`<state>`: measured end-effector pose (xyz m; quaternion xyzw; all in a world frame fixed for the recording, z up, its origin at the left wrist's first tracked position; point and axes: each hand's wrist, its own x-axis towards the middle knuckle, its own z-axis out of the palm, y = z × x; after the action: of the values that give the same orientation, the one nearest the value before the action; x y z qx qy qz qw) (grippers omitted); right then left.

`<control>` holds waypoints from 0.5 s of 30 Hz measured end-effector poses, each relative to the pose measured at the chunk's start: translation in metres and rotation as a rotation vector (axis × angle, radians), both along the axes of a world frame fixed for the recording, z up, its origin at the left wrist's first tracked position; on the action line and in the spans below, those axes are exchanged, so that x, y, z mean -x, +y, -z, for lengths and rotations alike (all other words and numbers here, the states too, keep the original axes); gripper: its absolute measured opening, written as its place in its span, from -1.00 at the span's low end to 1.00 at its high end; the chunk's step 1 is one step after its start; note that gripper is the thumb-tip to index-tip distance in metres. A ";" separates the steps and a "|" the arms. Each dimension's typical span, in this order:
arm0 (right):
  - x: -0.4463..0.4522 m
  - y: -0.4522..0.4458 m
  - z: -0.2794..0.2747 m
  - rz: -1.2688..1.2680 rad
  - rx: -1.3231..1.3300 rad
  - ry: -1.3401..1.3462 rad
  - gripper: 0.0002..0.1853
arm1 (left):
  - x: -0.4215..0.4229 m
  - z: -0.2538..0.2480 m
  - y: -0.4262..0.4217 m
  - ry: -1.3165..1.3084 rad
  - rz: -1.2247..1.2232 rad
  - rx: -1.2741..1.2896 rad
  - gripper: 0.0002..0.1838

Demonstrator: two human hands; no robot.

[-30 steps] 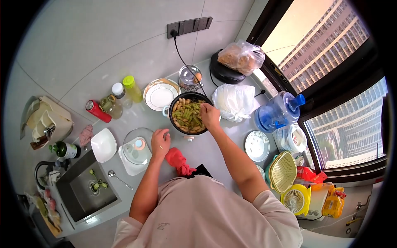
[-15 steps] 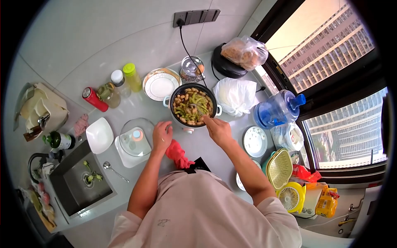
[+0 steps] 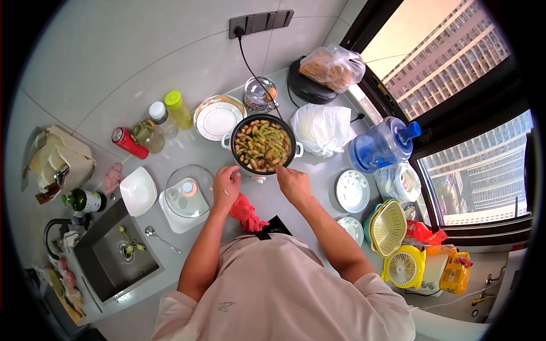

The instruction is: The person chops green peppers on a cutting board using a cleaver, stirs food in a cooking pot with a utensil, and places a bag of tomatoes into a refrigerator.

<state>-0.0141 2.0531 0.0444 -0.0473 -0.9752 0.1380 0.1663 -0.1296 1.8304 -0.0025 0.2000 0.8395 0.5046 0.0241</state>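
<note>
1. Lying just beyond the right hand [image 3: 294, 183], up and to its left, was the round pot [image 3: 260, 117] of brown and green food [image 3: 263, 145].
2. The right fingers were curled closed at the pot's near-right rim (whether they gripped a handle could not be told).
3. The pot's two side handles [image 3: 226, 140] set its long axis roughly left to right.
4. The left hand [image 3: 225, 190], loosely bent with nothing visibly grasped, stood off the near-left rim, by the glass lid [image 3: 173, 184].
5. A white bag [image 3: 323, 129] crowded the right edge; tabletop [image 3: 273, 200] showed nearer the body.
</note>
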 end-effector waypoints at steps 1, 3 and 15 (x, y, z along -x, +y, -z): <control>0.006 0.004 0.003 0.015 -0.019 0.017 -0.91 | 0.000 -0.001 0.000 0.003 0.000 0.002 -0.75; 0.019 0.013 0.005 0.032 -0.030 0.023 -0.91 | -0.002 0.000 -0.001 -0.014 -0.011 0.015 -0.75; 0.014 0.019 -0.052 0.197 0.132 0.146 -0.87 | -0.006 -0.002 -0.007 0.002 -0.022 0.053 -0.75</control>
<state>-0.0278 2.0716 0.0963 -0.1434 -0.9399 0.1881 0.2461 -0.1238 1.8239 -0.0004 0.1906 0.8548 0.4822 0.0229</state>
